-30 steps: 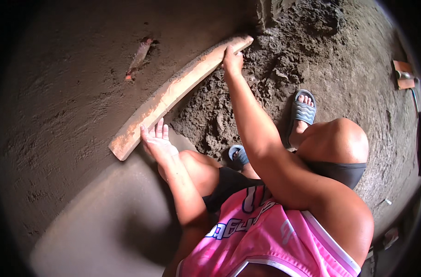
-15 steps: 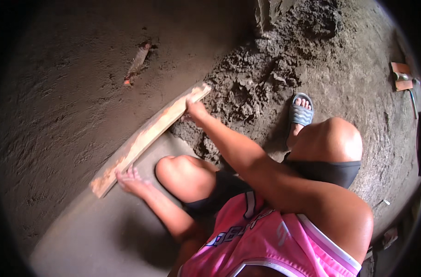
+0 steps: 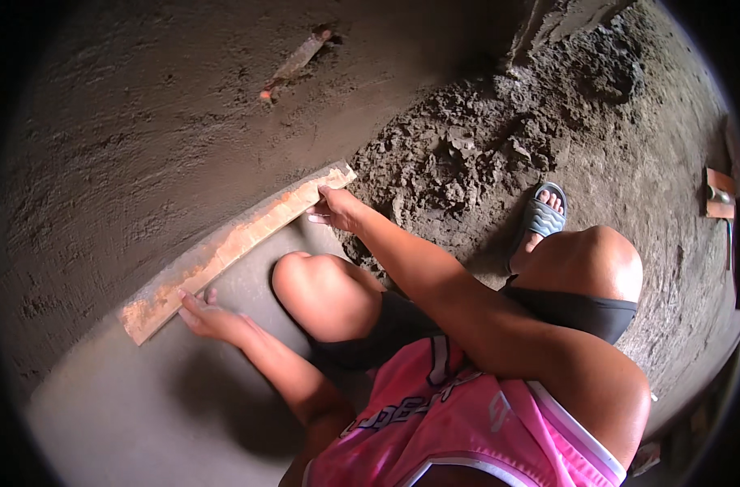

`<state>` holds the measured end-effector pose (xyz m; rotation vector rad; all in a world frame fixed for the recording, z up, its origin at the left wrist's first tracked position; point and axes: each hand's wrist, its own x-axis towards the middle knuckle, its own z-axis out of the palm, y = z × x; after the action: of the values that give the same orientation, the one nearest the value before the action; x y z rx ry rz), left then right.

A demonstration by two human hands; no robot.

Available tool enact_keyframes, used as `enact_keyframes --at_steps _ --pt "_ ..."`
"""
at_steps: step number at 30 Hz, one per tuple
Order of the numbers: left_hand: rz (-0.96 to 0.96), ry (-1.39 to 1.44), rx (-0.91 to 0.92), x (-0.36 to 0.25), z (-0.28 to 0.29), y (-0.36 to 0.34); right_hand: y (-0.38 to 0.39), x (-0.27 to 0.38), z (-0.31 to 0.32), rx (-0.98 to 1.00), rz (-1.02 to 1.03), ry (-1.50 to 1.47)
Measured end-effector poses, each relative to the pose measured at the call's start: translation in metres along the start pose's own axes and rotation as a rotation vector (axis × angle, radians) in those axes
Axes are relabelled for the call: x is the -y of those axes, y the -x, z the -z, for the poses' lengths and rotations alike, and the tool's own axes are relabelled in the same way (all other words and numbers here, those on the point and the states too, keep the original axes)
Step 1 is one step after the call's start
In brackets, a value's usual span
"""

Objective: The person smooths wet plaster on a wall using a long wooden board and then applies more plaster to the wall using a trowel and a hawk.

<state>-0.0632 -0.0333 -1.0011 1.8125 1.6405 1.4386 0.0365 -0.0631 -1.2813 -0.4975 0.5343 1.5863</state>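
Note:
A long wooden board point(image 3: 248, 235), its pale face smeared with wet mortar, lies at a slant along the foot of a rough plastered wall point(image 3: 126, 162). Near its lower left end my left hand point(image 3: 212, 316) grips the edge, thumb on the face and fingers underneath. My right hand point(image 3: 337, 209) is closed on the edge near the other end, some of its fingers hidden by the board. Smooth grey surface point(image 3: 183, 390) stretches below the board, on my side of it.
Lumpy wet mortar point(image 3: 451, 154) is heaped right of the board, close to my sandalled foot point(image 3: 546, 213). An orange-ended fitting point(image 3: 297, 63) sits in a recess in the wall. At the far right lies an orange-brown tool point(image 3: 719, 195) with a handle.
The board has turned to a flatter slant, and its left end has shifted left with my left hand. Both hands keep hold of it. The whole view has shifted somewhat.

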Motion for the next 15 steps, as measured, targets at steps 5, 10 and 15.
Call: enact_keyframes --at_steps 5,10,15 --pt "0.013 -0.041 -0.034 0.003 -0.005 -0.003 -0.018 -0.008 -0.001 0.026 -0.044 0.046" --pt "-0.02 -0.089 -0.004 0.004 -0.015 -0.013 -0.038 -0.015 0.0 0.016 -0.087 0.024" --pt "-0.032 -0.077 -0.023 0.012 -0.014 -0.014 -0.039 -0.004 -0.001 0.072 -0.086 0.039"
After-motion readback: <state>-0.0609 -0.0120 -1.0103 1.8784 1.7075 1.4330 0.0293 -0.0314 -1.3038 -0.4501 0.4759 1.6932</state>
